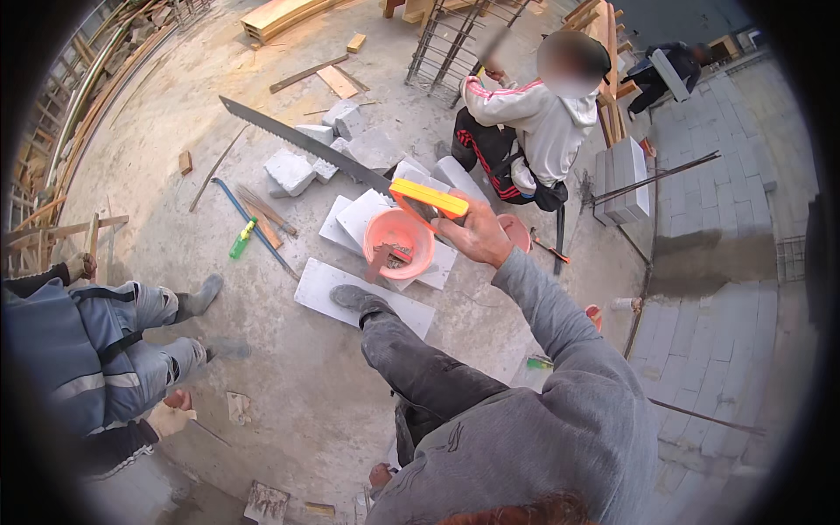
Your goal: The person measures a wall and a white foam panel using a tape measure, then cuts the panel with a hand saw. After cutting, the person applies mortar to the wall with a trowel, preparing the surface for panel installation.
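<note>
My right hand [479, 233] is closed around the yellow-and-orange handle of a hand saw [306, 140]. The long dark toothed blade points to the far left, raised above the floor. Low in the view, my left hand [381, 475] shows only in part beside my leg; its fingers are too small and hidden to read. My boot [350, 297] rests on a flat white block [407, 317]. Just beyond it, an orange bucket [398, 229] with a trowel [379, 261] and a red item inside stands among pale blocks [343, 229].
Broken block pieces [290, 171], a green bottle [242, 238] and a blue bar [232, 199] lie at left. One co-worker [534, 131] squats ahead with a blade; another [114, 350] stands left. A third person [674, 74] carries a block. Stacked blocks [623, 179] and protruding rebar [656, 178] are at right.
</note>
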A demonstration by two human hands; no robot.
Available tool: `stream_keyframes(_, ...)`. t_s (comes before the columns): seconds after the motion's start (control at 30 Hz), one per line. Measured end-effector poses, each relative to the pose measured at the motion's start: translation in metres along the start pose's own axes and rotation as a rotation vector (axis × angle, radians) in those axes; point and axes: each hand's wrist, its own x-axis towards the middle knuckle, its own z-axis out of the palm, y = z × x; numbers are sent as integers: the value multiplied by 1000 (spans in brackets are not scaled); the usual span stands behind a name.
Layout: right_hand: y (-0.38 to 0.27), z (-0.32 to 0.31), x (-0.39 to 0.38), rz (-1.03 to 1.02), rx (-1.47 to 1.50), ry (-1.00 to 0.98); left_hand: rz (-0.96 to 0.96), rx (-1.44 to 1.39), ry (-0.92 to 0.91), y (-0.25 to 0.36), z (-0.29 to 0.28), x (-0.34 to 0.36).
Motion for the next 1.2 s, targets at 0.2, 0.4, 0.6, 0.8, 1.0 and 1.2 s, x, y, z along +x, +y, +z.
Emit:
stream_keyframes(0.2,-65,-153,-303,93,-113,128,252,258,54,6,-72,33)
stream_keyframes(0.4,-19,-202,-481,426,-54,342,365,425,-40,60,-76,33)
stream_keyframes(0.6,43,-215,-584,723,-131,536,462,576,-169,161,-43,41)
stream_keyframes(0.8,121,-222,-675,979,-39,807,517,664,-244,307,34,42)
stream_keyframes(1.0,159,-276,-721,1077,128,995,579,636,-287,490,126,29)
stream_keyframes(1.2,194,-331,-727,1020,255,1220,547,601,-323,622,191,13)
